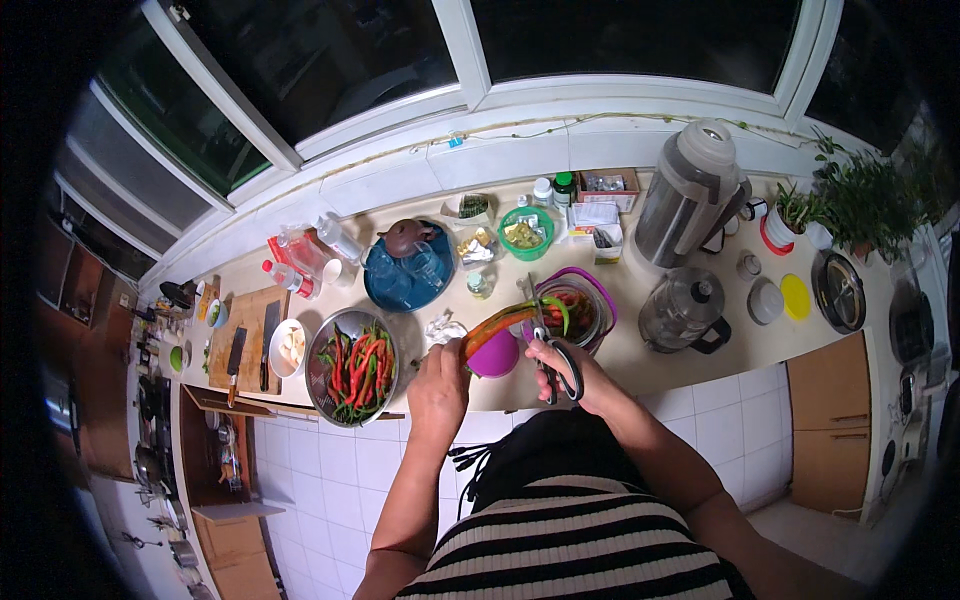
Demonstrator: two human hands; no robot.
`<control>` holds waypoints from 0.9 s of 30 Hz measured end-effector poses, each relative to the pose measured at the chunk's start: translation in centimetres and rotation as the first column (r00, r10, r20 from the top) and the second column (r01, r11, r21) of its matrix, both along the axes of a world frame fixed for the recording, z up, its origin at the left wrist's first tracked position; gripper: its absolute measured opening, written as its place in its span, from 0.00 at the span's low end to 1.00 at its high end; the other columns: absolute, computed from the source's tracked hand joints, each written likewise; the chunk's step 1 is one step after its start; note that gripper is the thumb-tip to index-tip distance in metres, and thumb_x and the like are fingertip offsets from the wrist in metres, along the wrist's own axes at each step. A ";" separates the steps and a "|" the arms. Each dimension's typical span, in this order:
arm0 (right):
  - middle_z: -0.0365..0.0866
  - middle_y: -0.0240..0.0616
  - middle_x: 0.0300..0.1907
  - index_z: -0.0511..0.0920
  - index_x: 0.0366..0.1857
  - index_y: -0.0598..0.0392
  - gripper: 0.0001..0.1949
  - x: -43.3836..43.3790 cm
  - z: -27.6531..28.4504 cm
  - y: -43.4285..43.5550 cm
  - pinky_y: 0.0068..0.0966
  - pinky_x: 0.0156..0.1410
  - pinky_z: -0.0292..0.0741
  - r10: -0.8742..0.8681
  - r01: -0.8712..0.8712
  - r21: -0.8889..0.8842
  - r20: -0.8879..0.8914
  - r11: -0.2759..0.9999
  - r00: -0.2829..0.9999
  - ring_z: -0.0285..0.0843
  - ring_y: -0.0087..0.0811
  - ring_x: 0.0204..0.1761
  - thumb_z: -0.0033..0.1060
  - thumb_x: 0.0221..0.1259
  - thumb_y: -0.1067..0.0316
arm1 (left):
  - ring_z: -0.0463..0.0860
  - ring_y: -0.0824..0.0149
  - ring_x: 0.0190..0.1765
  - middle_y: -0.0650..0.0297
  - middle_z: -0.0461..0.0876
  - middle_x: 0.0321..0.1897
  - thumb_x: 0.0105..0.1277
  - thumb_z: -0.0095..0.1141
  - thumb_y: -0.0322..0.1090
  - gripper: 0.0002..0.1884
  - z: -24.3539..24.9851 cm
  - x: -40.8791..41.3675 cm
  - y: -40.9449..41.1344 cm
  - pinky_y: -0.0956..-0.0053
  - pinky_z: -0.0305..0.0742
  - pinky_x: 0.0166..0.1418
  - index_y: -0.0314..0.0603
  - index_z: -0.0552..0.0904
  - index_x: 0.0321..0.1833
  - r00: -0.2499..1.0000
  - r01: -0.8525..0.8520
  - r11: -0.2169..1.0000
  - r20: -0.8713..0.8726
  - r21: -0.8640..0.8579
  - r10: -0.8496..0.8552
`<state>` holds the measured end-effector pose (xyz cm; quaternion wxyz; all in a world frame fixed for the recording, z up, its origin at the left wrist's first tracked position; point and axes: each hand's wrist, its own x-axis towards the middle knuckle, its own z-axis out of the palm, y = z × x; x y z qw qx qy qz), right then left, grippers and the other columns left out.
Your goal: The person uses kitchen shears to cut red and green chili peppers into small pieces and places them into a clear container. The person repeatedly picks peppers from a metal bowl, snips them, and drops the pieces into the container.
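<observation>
My left hand grips one end of a long red-and-green chili pepper. In my right hand is a pair of black-handled scissors, whose blades cross the pepper near its green, curved tip. That tip hangs over a clear jar with a purple rim and handle, which holds cut red and green pepper pieces. Between my hands sits a purple rounded lid or bowl, partly hidden by the pepper. Left of my left hand, a metal colander holds whole red and green chili peppers.
Beside the colander are a white bowl of peeled pale pieces and a wooden cutting board with knives. Behind stand a blue tray with a teapot and glasses, and a green basket. A thermos and glass kettle stand right.
</observation>
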<state>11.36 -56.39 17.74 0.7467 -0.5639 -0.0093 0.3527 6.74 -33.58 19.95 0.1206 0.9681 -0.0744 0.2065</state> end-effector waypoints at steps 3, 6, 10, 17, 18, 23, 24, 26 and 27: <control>0.71 0.28 0.22 0.74 0.43 0.57 0.27 0.2 0.2 -0.6 0.23 0.26 0.68 -0.068 0.074 0.058 -0.104 0.996 0.992 0.69 0.22 0.19 0.58 0.71 0.37 | 0.83 0.51 0.41 0.55 0.79 0.40 0.63 0.60 0.29 0.20 0.4 0.5 -0.9 0.58 0.81 0.39 0.41 0.76 0.59 1.000 0.024 0.995 -0.022 0.098 -0.022; 0.67 0.26 0.20 0.75 0.41 0.57 0.27 0.7 -0.4 -1.5 0.23 0.24 0.66 -0.090 0.098 0.045 -0.153 0.994 0.984 0.65 0.21 0.17 0.59 0.71 0.37 | 0.83 0.52 0.42 0.55 0.78 0.42 0.64 0.58 0.29 0.20 0.3 1.3 -1.6 0.59 0.82 0.40 0.42 0.75 0.59 0.997 0.044 0.986 -0.065 0.164 -0.034; 0.65 0.25 0.20 0.74 0.41 0.57 0.28 0.8 -1.0 -2.7 0.22 0.22 0.63 -0.077 0.081 0.019 -0.154 0.997 0.985 0.64 0.19 0.17 0.60 0.69 0.36 | 0.83 0.54 0.42 0.56 0.78 0.42 0.66 0.55 0.30 0.19 0.2 2.4 -2.0 0.61 0.82 0.39 0.41 0.74 0.60 0.992 0.078 0.969 -0.115 0.233 -0.052; 0.66 0.25 0.19 0.74 0.42 0.59 0.28 0.7 -2.7 -4.3 0.23 0.19 0.64 -0.038 0.031 -0.051 -0.134 0.998 0.990 0.64 0.20 0.16 0.61 0.69 0.37 | 0.83 0.56 0.43 0.57 0.77 0.41 0.67 0.54 0.31 0.18 -0.5 3.4 -1.9 0.62 0.83 0.40 0.41 0.74 0.60 0.988 0.108 0.945 -0.139 0.308 -0.068; 0.67 0.26 0.19 0.74 0.42 0.59 0.28 0.8 -2.8 -4.5 0.24 0.19 0.64 -0.031 0.023 -0.065 -0.123 0.998 0.992 0.66 0.20 0.15 0.61 0.69 0.37 | 0.83 0.56 0.43 0.57 0.77 0.41 0.67 0.54 0.31 0.18 -0.6 3.5 -1.9 0.62 0.83 0.40 0.41 0.74 0.60 0.989 0.108 0.948 -0.128 0.298 -0.073; 0.72 0.29 0.21 0.74 0.45 0.59 0.28 0.0 -1.9 -5.0 0.24 0.24 0.69 -0.071 0.069 -0.025 -0.140 0.997 0.988 0.71 0.23 0.18 0.56 0.72 0.37 | 0.83 0.54 0.42 0.57 0.78 0.41 0.68 0.53 0.30 0.17 -0.9 4.1 -1.8 0.59 0.83 0.42 0.41 0.73 0.60 0.989 0.095 0.968 -0.131 0.230 -0.066; 0.73 0.30 0.22 0.74 0.48 0.59 0.28 -0.4 -1.8 -5.3 0.24 0.27 0.70 -0.076 0.075 -0.014 -0.126 0.997 0.989 0.72 0.24 0.20 0.54 0.73 0.37 | 0.83 0.53 0.42 0.56 0.78 0.41 0.68 0.53 0.30 0.17 -1.0 4.2 -1.8 0.59 0.83 0.42 0.41 0.73 0.60 0.993 0.078 0.972 -0.107 0.221 -0.055; 0.78 0.33 0.29 0.74 0.53 0.57 0.27 -0.9 -0.9 -6.2 0.22 0.36 0.72 -0.009 0.005 -0.052 -0.069 0.999 0.998 0.78 0.26 0.28 0.50 0.76 0.39 | 0.83 0.52 0.42 0.55 0.79 0.42 0.69 0.52 0.30 0.16 -1.2 4.2 -1.9 0.57 0.83 0.42 0.41 0.73 0.59 0.998 0.042 0.979 -0.060 0.201 -0.031; 0.79 0.33 0.30 0.74 0.54 0.57 0.27 -1.1 -1.1 -6.5 0.22 0.37 0.71 0.049 -0.052 -0.072 -0.048 0.996 0.998 0.79 0.26 0.29 0.50 0.76 0.39 | 0.83 0.51 0.43 0.55 0.79 0.42 0.70 0.52 0.30 0.16 -1.2 4.3 -2.0 0.57 0.82 0.42 0.41 0.73 0.59 0.997 0.046 0.984 -0.063 0.173 -0.036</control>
